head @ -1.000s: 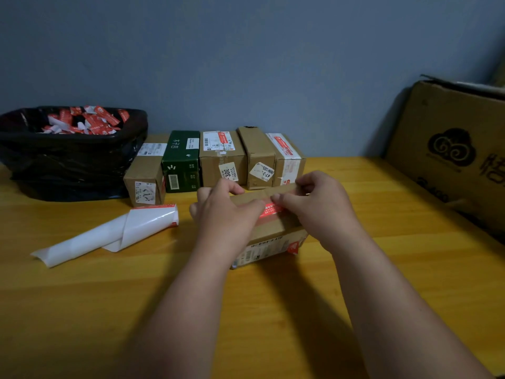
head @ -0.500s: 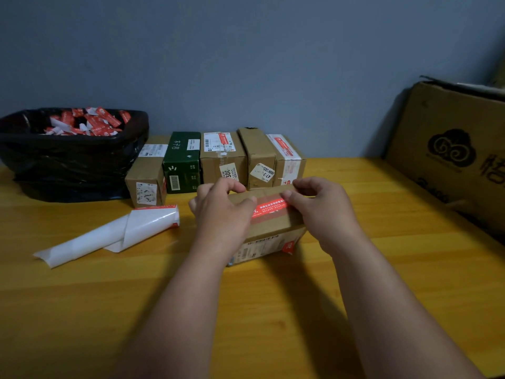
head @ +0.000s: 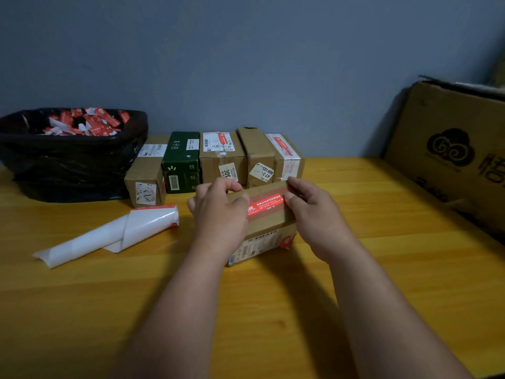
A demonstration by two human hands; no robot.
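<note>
- Head view: small box (head: 269, 225) sits on the tabletop (head: 273, 310), held between both hands.
- Left hand (head: 218, 212) is curled round the box's left end, thumb on its top face.
- Right hand (head: 314, 214) grips the box's right end: fingers hooked over the far edge, thumb pressing the right end of the red sticker (head: 266, 205).
- The sticker lies flat along the box's top, with no lifted edge visible. Sticking looks nearly done.
- Probably left: a rub-down of the sticker's ends, then setting the box aside.
- Just behind the box: row of boxes (head: 222, 160), at least two with red labels, so likely finished.
- Left of the box: curled white sheet (head: 123, 231). Far left: black bin (head: 68, 160) of red-and-white scraps.
- Well right of the box: big carton (head: 451, 154).
</note>
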